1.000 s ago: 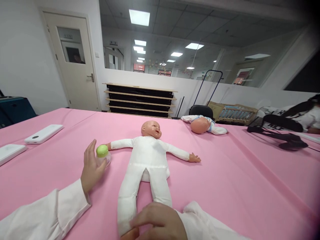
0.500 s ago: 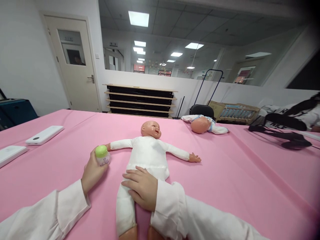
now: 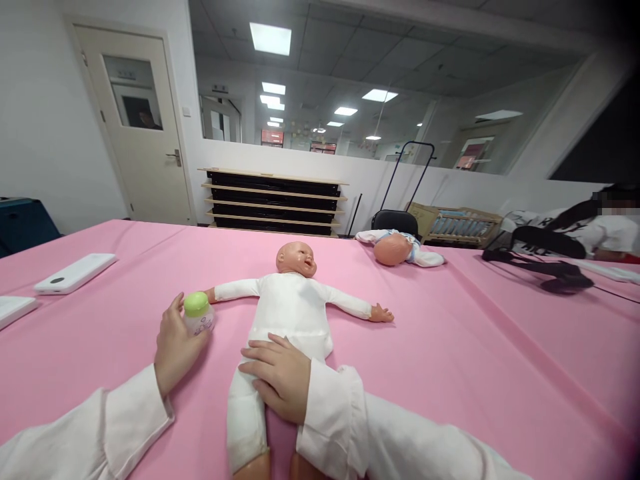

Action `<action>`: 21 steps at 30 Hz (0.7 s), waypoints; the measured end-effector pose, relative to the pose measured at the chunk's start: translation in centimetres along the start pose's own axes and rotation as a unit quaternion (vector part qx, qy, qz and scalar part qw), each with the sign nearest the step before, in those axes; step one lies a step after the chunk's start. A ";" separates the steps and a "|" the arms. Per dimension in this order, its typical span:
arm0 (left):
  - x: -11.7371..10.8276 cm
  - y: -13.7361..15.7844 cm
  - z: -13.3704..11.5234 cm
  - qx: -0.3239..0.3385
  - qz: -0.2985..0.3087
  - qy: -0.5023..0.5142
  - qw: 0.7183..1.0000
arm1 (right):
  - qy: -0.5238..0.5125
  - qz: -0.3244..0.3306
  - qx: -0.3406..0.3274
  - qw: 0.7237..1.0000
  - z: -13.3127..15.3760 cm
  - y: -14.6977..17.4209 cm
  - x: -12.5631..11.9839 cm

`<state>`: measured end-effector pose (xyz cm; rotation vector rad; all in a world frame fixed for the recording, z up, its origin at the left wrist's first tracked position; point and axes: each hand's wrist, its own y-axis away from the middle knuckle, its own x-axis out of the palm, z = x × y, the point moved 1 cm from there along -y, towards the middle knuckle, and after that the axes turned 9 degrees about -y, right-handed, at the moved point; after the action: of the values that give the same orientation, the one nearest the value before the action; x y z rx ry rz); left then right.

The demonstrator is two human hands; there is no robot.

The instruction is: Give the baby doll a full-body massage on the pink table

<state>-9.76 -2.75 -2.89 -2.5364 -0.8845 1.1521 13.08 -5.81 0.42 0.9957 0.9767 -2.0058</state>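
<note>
A baby doll [image 3: 293, 310] with a white cloth body lies on its back on the pink-covered table, arms spread and legs towards me. My right hand [image 3: 280, 377] rests flat across the doll's lower belly and upper leg, fingers extended. Beside the doll's hand on the left, a small clear bottle with a green lid [image 3: 197, 305] stands on the table. My left hand [image 3: 177, 343] curves loosely about the bottle's near left side, fingers and thumb apart. Whether a fingertip still touches the bottle I cannot tell.
White flat devices [image 3: 75, 273] lie at the left. A second doll in clothes [image 3: 395, 249] lies at the far edge. A black strapped object [image 3: 543, 267] is at the right, near a person in white [image 3: 607, 233]. Black racks [image 3: 273, 200] stand behind the table.
The fingers of my left hand have loosened slightly from the bottle, which stays in place. My right hand keeps its place on the doll. The view has shifted a little to the right.
</note>
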 end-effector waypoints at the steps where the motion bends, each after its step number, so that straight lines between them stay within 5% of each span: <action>1: -0.2 0.2 -0.2 0.017 -0.029 -0.028 0.999 | 0.001 -0.021 0.002 1.000 -0.1 0.1 0.0; 5: -1.1 1.6 -1.3 0.169 -0.094 -0.029 0.981 | 0.029 -0.105 0.050 0.993 -1.0 0.3 -0.9; 7: -1.3 2.5 -1.8 0.275 -0.014 0.003 0.961 | 0.038 -0.103 0.074 0.991 -1.9 0.3 -1.7; 10: -1.3 3.9 -2.7 0.394 0.202 0.036 0.896 | 0.029 -0.049 0.074 0.996 -3.4 0.5 -2.8; 12: -1.4 4.8 -3.4 0.417 0.278 0.058 0.863 | 0.032 -0.020 0.064 0.997 -4.0 1.0 -3.1; 16: -2.3 6.7 -4.1 0.422 0.302 0.108 0.848 | 0.045 0.013 0.038 0.998 -2.9 3.7 -2.9; 21: -4.7 8.4 -3.9 0.367 0.371 0.210 0.826 | -0.087 0.101 -0.013 0.991 0.8 8.7 -2.9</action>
<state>-5.69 -12.08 -0.98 -2.2736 0.6257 0.7691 21.28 -9.94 0.47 0.8535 0.7760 -1.8711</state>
